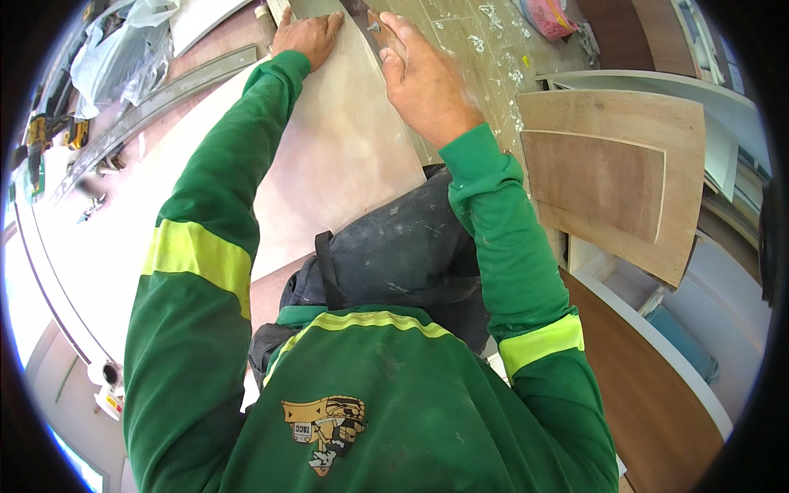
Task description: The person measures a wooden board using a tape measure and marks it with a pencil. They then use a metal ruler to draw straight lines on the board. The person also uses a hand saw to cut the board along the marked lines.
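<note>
A large pale wooden board [333, 140] lies in front of me, running away toward the top edge. My left hand [306, 39] rests flat at its far end, thumb and fingers apart. Beside the board's right edge, my right hand [427, 86] is closed around a brown wooden block-like tool [383, 34] with a small metal fitting. My palm and the picture's upper rim hide part of this tool, so its full shape does not show.
White curled scraps [490, 41] litter the tiled floor on the right. A panelled wooden door [608, 164] leans near open white cabinet pieces [699, 320]. At left are a long metal strip [177, 94], a plastic bag [123, 62] and a yellow-black power tool [76, 133].
</note>
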Available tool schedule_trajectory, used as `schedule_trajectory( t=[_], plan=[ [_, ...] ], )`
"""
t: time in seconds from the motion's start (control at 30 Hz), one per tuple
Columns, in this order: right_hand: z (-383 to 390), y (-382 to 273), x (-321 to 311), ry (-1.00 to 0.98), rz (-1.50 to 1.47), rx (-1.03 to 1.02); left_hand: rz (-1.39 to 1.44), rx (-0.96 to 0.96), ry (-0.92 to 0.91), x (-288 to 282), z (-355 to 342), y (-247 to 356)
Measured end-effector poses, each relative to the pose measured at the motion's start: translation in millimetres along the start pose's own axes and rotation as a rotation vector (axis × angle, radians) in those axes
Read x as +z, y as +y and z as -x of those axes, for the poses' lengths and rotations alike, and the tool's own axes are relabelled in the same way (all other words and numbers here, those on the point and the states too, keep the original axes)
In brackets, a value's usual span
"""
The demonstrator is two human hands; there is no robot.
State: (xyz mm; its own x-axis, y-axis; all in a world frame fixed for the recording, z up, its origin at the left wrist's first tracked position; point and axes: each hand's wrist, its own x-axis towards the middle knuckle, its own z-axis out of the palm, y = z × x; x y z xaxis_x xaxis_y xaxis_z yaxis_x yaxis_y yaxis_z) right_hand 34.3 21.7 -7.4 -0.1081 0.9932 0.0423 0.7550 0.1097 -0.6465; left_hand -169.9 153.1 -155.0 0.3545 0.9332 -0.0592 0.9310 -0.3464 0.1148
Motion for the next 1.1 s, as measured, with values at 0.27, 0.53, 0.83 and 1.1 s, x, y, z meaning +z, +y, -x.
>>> schedule_trajectory(
  t=[0.27,0.53,0.83,1.1],
  plan=[
    [4,-19,-2,-0.033,0.094,0.081,0.094,-0.006,0.015,-11,5,4],
    [18,-24,-3,-0.022,0.035,0.102,0.106,-0.027,0.042,-17,5,10],
    [92,-37,-42,-0.003,0.053,0.008,0.214,-0.063,0.058,-19,7,9],
    [193,-65,-112,-0.03,-0.017,0.065,0.227,-0.09,0.024,-20,7,11]
  ],
)
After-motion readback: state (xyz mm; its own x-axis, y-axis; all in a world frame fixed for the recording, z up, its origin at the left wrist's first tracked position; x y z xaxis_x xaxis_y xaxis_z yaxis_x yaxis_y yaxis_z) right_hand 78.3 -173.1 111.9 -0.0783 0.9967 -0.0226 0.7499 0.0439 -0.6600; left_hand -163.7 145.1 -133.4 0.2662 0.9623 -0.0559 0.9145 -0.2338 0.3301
